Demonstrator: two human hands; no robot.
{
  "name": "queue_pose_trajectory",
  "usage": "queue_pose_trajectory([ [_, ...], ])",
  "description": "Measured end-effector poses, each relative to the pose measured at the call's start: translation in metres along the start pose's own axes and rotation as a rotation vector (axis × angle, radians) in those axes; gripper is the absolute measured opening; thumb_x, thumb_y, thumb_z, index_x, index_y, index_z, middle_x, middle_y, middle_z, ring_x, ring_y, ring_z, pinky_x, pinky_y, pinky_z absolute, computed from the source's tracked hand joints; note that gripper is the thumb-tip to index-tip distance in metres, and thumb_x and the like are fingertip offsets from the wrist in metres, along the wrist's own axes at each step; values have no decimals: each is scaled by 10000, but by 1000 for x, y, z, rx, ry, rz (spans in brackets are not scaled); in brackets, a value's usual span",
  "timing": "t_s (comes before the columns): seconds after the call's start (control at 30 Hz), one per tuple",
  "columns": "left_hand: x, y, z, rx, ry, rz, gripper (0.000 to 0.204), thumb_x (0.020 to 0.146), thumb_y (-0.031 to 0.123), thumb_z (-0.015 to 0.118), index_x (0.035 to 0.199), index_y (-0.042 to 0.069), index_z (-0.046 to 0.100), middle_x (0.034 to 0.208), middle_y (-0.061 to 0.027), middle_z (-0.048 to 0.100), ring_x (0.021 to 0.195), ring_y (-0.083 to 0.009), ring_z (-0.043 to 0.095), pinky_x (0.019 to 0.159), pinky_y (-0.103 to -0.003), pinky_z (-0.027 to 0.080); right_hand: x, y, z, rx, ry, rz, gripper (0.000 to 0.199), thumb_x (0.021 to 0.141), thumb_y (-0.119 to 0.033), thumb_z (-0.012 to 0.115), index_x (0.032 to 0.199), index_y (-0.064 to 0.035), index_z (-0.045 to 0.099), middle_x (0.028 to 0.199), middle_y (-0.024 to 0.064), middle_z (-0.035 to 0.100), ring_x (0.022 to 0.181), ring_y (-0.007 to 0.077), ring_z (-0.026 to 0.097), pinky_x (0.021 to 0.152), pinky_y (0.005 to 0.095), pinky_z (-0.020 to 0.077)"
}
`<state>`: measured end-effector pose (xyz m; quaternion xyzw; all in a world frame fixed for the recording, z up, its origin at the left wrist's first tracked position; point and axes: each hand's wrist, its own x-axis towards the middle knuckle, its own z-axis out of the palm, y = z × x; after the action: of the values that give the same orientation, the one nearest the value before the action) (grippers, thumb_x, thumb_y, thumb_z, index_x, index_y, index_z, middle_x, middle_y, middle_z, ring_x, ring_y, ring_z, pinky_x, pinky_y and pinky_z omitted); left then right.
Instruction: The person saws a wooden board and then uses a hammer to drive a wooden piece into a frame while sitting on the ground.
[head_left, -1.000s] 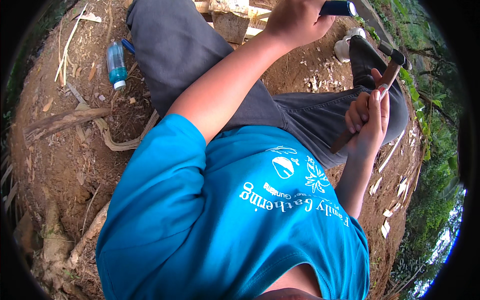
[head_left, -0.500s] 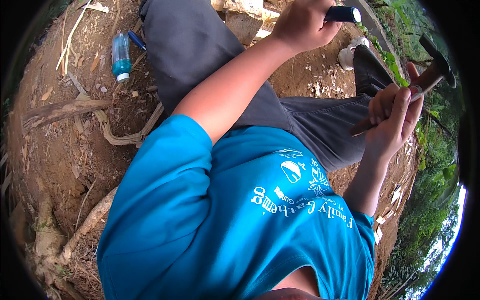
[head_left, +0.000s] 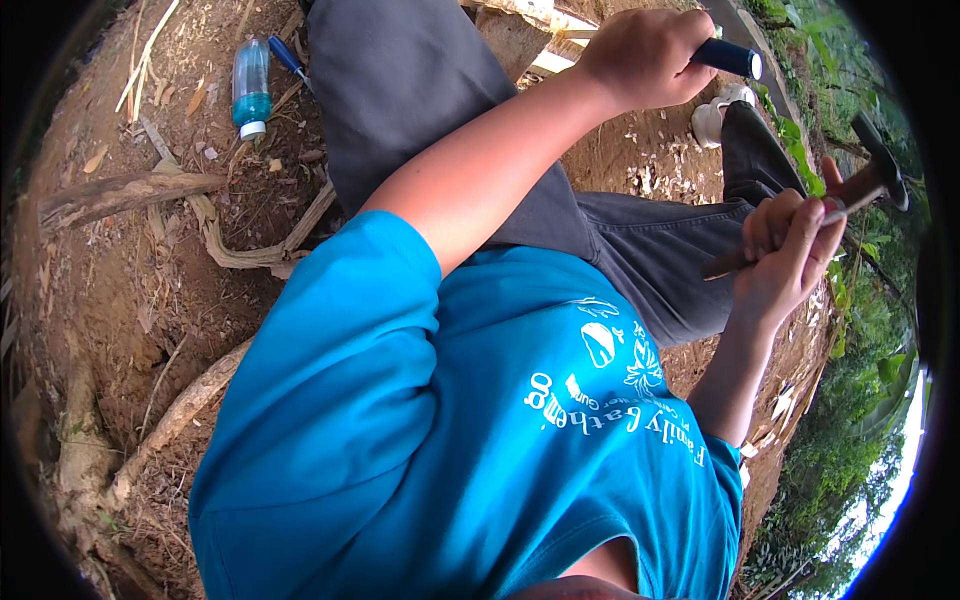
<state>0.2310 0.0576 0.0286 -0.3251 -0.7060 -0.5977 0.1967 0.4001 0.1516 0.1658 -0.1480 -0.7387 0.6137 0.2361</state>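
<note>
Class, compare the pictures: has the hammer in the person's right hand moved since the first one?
Yes: the hammer has moved toward the picture's right, farther from the bottle lying at left.

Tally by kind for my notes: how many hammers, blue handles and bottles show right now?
Hammer: 1, in the right hand
Bottle: 1
Blue handles: 2, one in the left hand, one beside the bottle
Total: 4
</note>
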Motion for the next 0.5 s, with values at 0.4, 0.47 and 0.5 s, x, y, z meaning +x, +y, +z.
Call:
queue_pose_trajectory([
  [0.4, 8, 12, -13, -81, -75, -3, 156, 945, 152, 641, 984, 54, 527, 765, -231, 630, 749, -472, 658, 636, -551, 514, -2, 9, -8, 36, -17, 100, 408, 1117, -242, 511, 1468, -35, 489, 699, -91, 399, 533, -15, 319, 464, 184, 243],
  [0.47, 8, 12, -11, -111, -99, -25, 159, 943, 155, 644, 986, 55, 528, 768, -235, 632, 748, -475, 658, 635, -556, 513, -6, 8, -7, 67, -15, 128, 403, 1112, -243, 527, 1455, -32, 511, 703, -96, 401, 536, -18, 321, 470, 179, 235],
  [0.5, 8, 13, -10, -126, -111, -36, 161, 941, 156, 646, 986, 55, 529, 770, -237, 633, 748, -476, 658, 634, -558, 513, -6, 7, -7, -28, -99, 241, 406, 1110, -243, 533, 1452, -27, 514, 703, -95, 402, 534, -18, 321, 469, 180, 237],
])
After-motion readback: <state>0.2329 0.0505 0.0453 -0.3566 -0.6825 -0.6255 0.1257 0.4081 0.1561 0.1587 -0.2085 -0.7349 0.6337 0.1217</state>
